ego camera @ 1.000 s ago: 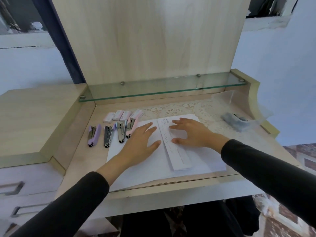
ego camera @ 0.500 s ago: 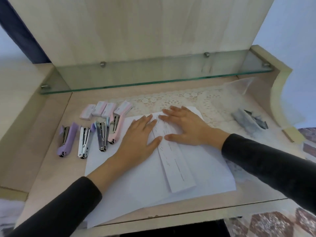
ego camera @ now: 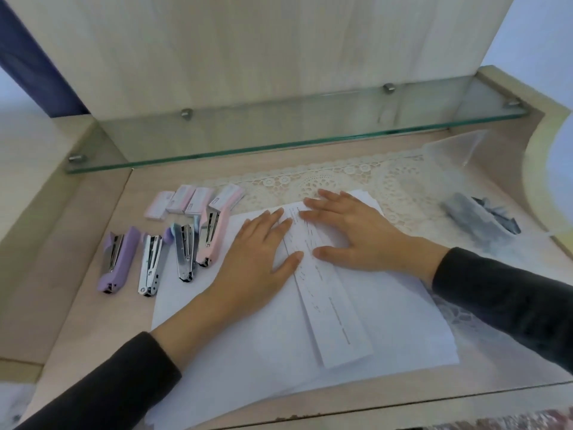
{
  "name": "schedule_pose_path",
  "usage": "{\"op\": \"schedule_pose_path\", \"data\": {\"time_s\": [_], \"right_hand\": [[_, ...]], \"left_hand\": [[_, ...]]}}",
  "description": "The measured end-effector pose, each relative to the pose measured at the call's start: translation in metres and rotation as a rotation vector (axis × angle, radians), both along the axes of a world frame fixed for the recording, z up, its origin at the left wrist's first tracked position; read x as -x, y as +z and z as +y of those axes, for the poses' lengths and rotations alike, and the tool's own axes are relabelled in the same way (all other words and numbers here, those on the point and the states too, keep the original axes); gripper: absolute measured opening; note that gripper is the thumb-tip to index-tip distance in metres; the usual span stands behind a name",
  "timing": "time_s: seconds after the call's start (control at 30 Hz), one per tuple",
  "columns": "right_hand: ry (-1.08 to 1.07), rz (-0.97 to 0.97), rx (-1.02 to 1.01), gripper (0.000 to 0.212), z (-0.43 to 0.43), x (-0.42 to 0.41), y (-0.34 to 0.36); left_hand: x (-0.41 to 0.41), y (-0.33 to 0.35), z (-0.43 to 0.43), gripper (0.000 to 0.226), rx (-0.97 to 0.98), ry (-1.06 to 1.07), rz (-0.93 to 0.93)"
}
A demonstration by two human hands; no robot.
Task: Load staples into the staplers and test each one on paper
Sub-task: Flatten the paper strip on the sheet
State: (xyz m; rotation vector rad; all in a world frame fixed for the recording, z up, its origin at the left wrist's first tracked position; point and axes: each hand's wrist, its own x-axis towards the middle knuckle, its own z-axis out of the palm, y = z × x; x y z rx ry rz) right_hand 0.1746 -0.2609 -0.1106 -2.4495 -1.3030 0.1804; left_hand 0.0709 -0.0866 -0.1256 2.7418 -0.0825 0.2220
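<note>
Pale wooden desk top (ego camera: 93, 290) is stretching out beneath a clear glass shelf (ego camera: 279, 131), with a cream lace mat (ego camera: 341, 178) lying along the back. Large white paper sheets (ego camera: 387, 321) are covering the middle, and a narrow folded strip of printed paper (ego camera: 335, 315) is lying on them. The left hand (ego camera: 257, 256) and the right hand (ego camera: 356, 228) are both pressing flat with fingers spread, gripping nothing, one on each side of the strip's far end.

Four staplers are waiting open in a row just left of the sheets: a lilac plastic stapler (ego camera: 119, 259), a silver metal stapler (ego camera: 150, 265), a silver stapler with a pale blue end (ego camera: 184, 252) and a pink plastic stapler (ego camera: 212, 235) at the paper's edge. Four small pale pink staple boxes (ego camera: 192, 200) are sitting just behind them.

The hands seem to be flattening and squaring the test paper. Pressing evenly and smoothing outward from the fold should help it lie flat without creeping towards the staplers.

The sheets' near edge is reaching the desk's front lip, so sliding them farther forward is risking a droop. Bare wood is lying open left of the staplers; a clear plastic bag of grey pieces (ego camera: 483, 218) is crowding the right, and the shelf is overhanging the back.
</note>
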Motion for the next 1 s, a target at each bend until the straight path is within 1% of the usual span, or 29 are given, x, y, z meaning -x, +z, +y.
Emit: {"op": "schedule_pose_path", "data": {"time_s": [0.13, 0.27, 0.33, 0.4, 0.47, 0.53, 0.6, 0.7, 0.8, 0.9, 1.0], "right_hand": [[-0.057, -0.012, 0.025, 0.061, -0.003, 0.011, 0.007], [-0.122, -0.025, 0.064, 0.056, -0.006, 0.021, 0.010], [-0.146, -0.028, 0.050, 0.052, -0.006, 0.027, 0.011], [-0.155, -0.042, 0.045, 0.049, -0.007, 0.036, 0.013], [-0.143, -0.037, 0.034, 0.047, -0.008, 0.045, 0.015], [-0.118, -0.026, 0.027, 0.046, -0.009, 0.052, 0.018], [-0.093, -0.029, 0.040, 0.047, -0.007, 0.057, 0.017], [-0.071, -0.040, 0.061, 0.048, -0.005, 0.064, 0.012], [-0.078, -0.043, 0.027, 0.048, -0.006, 0.068, 0.004], [-0.079, -0.045, 0.001, 0.048, -0.006, 0.069, 0.000], [-0.075, -0.048, 0.000, 0.048, -0.006, 0.068, 0.000]], "left_hand": [[0.004, 0.004, -0.001, 0.065, -0.008, 0.037, -0.040], [0.002, 0.012, -0.001, 0.051, -0.065, 0.022, 0.033], [0.006, 0.019, 0.002, 0.047, -0.019, 0.014, 0.044], [0.013, 0.026, 0.006, 0.042, 0.014, 0.036, 0.011], [0.021, 0.035, 0.015, 0.036, -0.001, 0.125, -0.067], [0.025, 0.045, 0.030, 0.027, -0.053, 0.266, -0.149], [0.025, 0.052, 0.047, 0.020, -0.083, 0.371, -0.161], [0.022, 0.052, 0.069, 0.030, -0.070, 0.464, -0.092], [0.019, 0.047, 0.075, 0.042, -0.144, 0.478, -0.011], [0.018, 0.046, 0.072, 0.043, -0.221, 0.473, 0.041], [0.019, 0.048, 0.065, 0.038, -0.323, 0.435, 0.049]]}}
